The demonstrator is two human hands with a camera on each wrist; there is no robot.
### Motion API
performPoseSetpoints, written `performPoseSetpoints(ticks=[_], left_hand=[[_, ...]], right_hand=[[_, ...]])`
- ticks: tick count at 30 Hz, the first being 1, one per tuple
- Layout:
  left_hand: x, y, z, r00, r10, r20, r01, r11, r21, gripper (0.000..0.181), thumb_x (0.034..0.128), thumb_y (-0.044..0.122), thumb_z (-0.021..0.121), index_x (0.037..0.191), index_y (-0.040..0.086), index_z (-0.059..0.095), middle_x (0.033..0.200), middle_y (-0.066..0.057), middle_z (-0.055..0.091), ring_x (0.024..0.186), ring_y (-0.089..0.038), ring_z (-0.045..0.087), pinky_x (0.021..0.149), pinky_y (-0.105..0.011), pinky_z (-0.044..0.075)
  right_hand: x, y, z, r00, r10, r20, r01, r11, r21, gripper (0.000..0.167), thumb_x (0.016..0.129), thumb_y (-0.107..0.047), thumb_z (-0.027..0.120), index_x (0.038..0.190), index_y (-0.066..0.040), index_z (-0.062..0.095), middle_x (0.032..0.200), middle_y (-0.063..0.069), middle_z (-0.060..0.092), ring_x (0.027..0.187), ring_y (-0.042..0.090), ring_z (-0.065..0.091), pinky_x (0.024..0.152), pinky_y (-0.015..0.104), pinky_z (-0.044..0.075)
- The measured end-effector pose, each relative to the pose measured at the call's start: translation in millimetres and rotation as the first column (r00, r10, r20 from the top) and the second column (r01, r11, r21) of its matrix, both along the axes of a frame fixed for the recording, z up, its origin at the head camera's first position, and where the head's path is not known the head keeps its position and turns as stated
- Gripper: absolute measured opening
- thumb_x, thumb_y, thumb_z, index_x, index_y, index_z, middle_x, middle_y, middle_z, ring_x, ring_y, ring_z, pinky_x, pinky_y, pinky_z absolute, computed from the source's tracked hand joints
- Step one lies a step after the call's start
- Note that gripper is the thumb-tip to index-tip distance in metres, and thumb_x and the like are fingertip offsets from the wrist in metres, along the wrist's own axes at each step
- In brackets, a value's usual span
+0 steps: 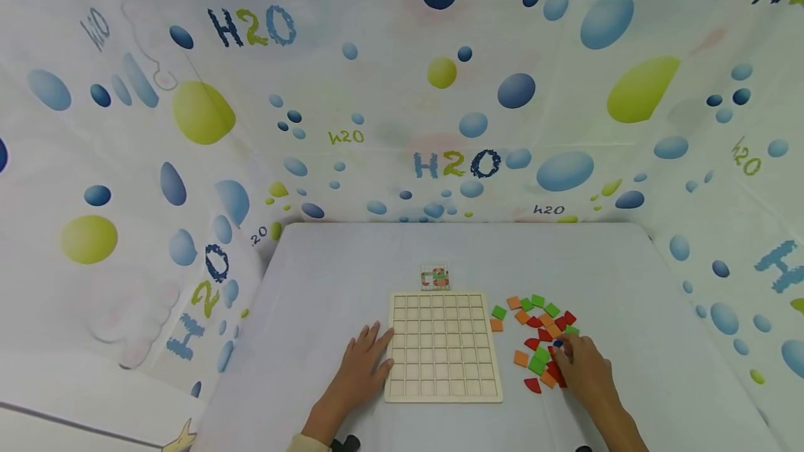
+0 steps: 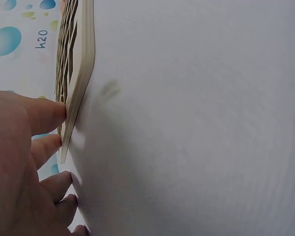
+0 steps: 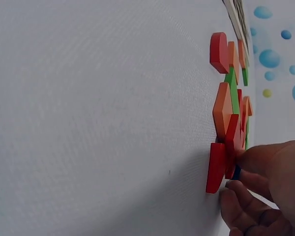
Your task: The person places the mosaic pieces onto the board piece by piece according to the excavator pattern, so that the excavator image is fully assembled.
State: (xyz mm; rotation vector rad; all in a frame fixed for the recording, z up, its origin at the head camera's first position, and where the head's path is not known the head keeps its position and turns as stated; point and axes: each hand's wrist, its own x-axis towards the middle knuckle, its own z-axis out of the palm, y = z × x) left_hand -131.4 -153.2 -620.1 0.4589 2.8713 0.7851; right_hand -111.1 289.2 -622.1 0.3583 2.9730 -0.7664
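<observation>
A pale wooden grid board (image 1: 444, 347) lies flat on the table, its squares bare. My left hand (image 1: 363, 363) rests at its left edge with fingers spread; in the left wrist view, thumb and fingertips (image 2: 51, 115) touch the rim. To the board's right is a loose pile of flat pieces: orange squares (image 1: 520, 358), green squares (image 1: 537, 300) and red pieces (image 1: 532, 386), some with a curved side. At the pile's right side, my right hand (image 1: 587, 368) pinches a small blue piece (image 1: 557, 344) between thumb and finger. In the right wrist view, the fingers mostly hide this blue piece (image 3: 237, 172).
A small pattern card (image 1: 435, 277) with coloured shapes lies just behind the board. White cloth (image 1: 326, 264) covers the table. Behind and beside it hangs a curtain (image 1: 389, 89) printed with bubbles and lettering. A dark object (image 1: 345, 443) shows beside the left wrist.
</observation>
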Motion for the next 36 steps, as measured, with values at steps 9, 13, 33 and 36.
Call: performPoseSetpoints(ticks=[9,13,33,36], left_hand=[[-0.4,-1.5,-1.9,1.000,0.001,-0.006,-0.001,1.000,0.008,0.058,0.1049,0.029,0.062,0.159,0.013,0.049,0.168,-0.021,0.036,0.157,-0.047,0.028,0.121,-0.073,0.022],[-0.5,-1.3,-3.2,1.000,0.004,-0.008,-0.004,1.000,0.002,0.058,0.1052,0.029,0.061,0.159,0.014,0.048,0.169,-0.020,0.036,0.157,-0.046,0.028,0.122,-0.072,0.022],[0.6,0.1,-1.9,1.000,0.015,-0.013,-0.014,1.000,0.014,0.057,0.1045,0.027,0.061,0.159,0.013,0.049,0.168,-0.021,0.036,0.157,-0.047,0.028,0.122,-0.072,0.022],[0.5,0.2,-2.4,1.000,0.016,-0.008,-0.016,1.000,0.015,0.057,0.1049,0.027,0.061,0.159,0.013,0.048,0.169,-0.021,0.035,0.158,-0.046,0.027,0.123,-0.071,0.021]], right_hand=[[-1.9,-0.4,2.5,1.000,0.002,-0.005,-0.002,1.000,0.000,0.034,0.099,-0.020,0.074,0.118,0.007,0.066,0.092,0.013,0.059,0.084,0.025,0.056,0.074,0.051,0.051],[-5.5,2.3,6.9,1.000,-0.003,0.020,0.003,1.000,0.005,0.030,0.098,-0.025,0.075,0.104,0.004,0.067,0.084,0.010,0.060,0.077,0.023,0.056,0.071,0.048,0.049],[-13.1,11.6,15.3,0.989,-0.092,0.114,0.099,0.994,-0.055,0.030,0.099,-0.023,0.069,0.107,0.004,0.059,0.088,0.015,0.066,0.076,0.026,0.057,0.062,0.035,0.050],[-12.1,13.0,17.5,0.989,-0.072,0.126,0.080,0.995,-0.061,0.030,0.098,-0.024,0.071,0.103,0.003,0.059,0.081,0.011,0.062,0.074,0.025,0.055,0.060,0.033,0.046]])
